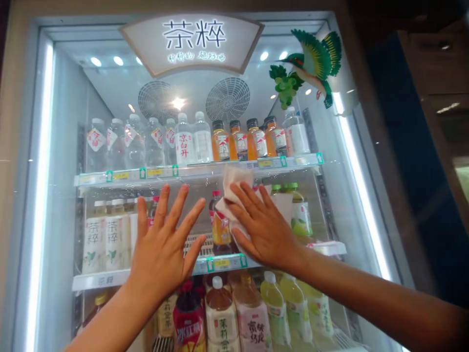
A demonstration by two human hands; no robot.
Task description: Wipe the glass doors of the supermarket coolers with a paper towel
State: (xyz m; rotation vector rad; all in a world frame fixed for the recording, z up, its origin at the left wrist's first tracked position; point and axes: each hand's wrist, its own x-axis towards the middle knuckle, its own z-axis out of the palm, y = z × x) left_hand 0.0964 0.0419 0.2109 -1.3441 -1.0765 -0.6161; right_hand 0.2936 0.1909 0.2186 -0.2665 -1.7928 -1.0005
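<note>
My left hand (161,244) is spread wide in front of the glass door (200,208) of a lit drinks cooler, fingers apart and nothing in it. Whether its palm touches the glass cannot be told. To its right, my right hand (264,227) holds a crumpled white paper tissue (236,175) flat under its fingers, against the glass. Part of the tissue sticks out above and beside the fingers; the rest is hidden by the hand. Behind the glass, between the two hands, a bottle with a red cap (221,230) stands on the middle shelf.
Clear water bottles (135,149) and amber bottles with black caps (240,142) line the top shelf (200,169). Larger bottles (222,313) fill the lower shelf. A lit sign (192,63) and a bird sticker (315,63) are above. A bright light strip (38,195) runs down the left side.
</note>
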